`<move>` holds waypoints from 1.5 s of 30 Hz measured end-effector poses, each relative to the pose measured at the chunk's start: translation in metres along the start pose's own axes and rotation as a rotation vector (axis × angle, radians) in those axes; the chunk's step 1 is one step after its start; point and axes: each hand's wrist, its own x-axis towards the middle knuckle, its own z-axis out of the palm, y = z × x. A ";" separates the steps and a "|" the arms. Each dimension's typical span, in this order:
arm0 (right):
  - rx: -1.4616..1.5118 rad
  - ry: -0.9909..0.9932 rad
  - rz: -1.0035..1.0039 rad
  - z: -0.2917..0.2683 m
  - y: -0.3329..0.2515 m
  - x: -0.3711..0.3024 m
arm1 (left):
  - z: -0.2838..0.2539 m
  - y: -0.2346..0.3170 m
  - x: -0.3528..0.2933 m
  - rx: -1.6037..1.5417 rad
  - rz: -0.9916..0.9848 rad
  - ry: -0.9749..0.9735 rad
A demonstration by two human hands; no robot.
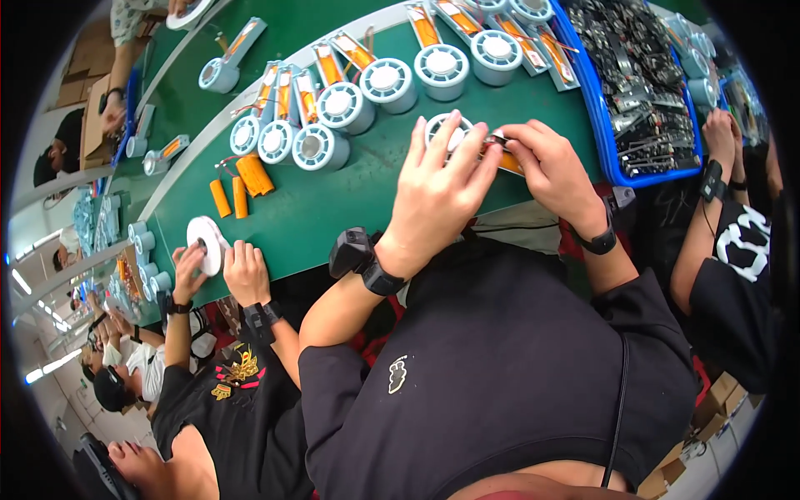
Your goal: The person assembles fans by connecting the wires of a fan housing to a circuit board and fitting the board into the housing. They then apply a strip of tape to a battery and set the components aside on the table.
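A light blue handheld fan body (435, 127) with a round slotted head lies under my left hand (442, 187). My left fingers stretch over its head and handle, closed around it. The tips of my right hand (550, 171) pinch a small dark part (497, 140) with a bit of red at the handle, where both hands meet. An orange strip (511, 164) of the handle's inside shows under my right fingers. My palms hide most of the handle.
Several similar fan bodies (340, 108) with orange cells in their handles stand beyond my hands on the green table (367, 192). Loose orange battery cells (254, 175) lie left. A blue bin (612, 158) of metal parts (637, 83) stands right. Co-workers' hands (247, 273) work alongside.
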 end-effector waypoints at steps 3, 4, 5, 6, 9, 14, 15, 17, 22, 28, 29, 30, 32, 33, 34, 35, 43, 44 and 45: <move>0.013 -0.014 -0.032 0.000 0.000 0.000 | -0.001 0.008 0.000 0.038 -0.006 0.002; 0.016 -0.017 -0.026 0.002 0.003 -0.001 | 0.000 0.006 0.000 0.050 -0.007 -0.002; 0.027 -0.023 -0.008 0.001 0.001 -0.002 | 0.001 0.005 0.000 0.093 -0.016 -0.004; 0.040 -0.037 0.011 -0.002 0.001 -0.004 | 0.004 0.006 -0.002 0.055 -0.016 0.017; 0.021 -0.028 0.013 0.000 0.005 -0.007 | 0.006 0.008 -0.004 0.056 -0.031 0.022; 0.112 -0.041 0.029 -0.001 0.003 -0.004 | 0.013 0.017 -0.001 0.120 -0.079 0.033; 0.097 -0.038 -0.003 -0.002 0.002 -0.004 | 0.013 0.017 0.000 0.137 -0.093 0.048; 0.067 -0.030 -0.065 -0.004 0.000 -0.004 | 0.013 0.014 -0.001 0.129 -0.090 0.054; 0.086 -0.029 -0.028 -0.004 0.001 -0.005 | 0.020 0.007 -0.009 0.060 -0.053 0.143; 0.122 0.011 -0.022 -0.001 0.008 -0.010 | 0.019 0.019 -0.006 0.088 -0.084 0.132; 0.144 0.011 -0.011 -0.001 0.009 -0.010 | 0.017 0.021 -0.003 0.098 -0.101 0.130; 0.145 0.010 -0.018 -0.002 0.009 -0.010 | 0.016 0.024 -0.001 0.107 -0.117 0.130; 0.052 0.026 -0.061 -0.004 0.008 -0.010 | 0.014 0.025 0.000 0.125 -0.133 0.135; 0.006 0.036 -0.085 -0.006 0.007 -0.010 | 0.014 0.024 0.000 0.133 -0.132 0.141; 0.004 0.039 -0.095 -0.007 0.007 -0.010 | 0.014 0.022 0.000 0.140 -0.127 0.151; 0.000 0.028 -0.081 -0.008 0.006 -0.010 | 0.015 0.020 0.000 0.147 -0.123 0.161; -0.049 0.025 -0.134 0.002 -0.002 -0.009 | 0.021 0.003 -0.015 -0.017 -0.033 0.334; -0.053 0.032 -0.121 0.003 -0.002 -0.010 | 0.022 0.003 -0.015 -0.008 -0.040 0.340; -0.056 0.039 -0.107 0.004 -0.002 -0.010 | 0.023 0.003 -0.017 -0.005 -0.035 0.343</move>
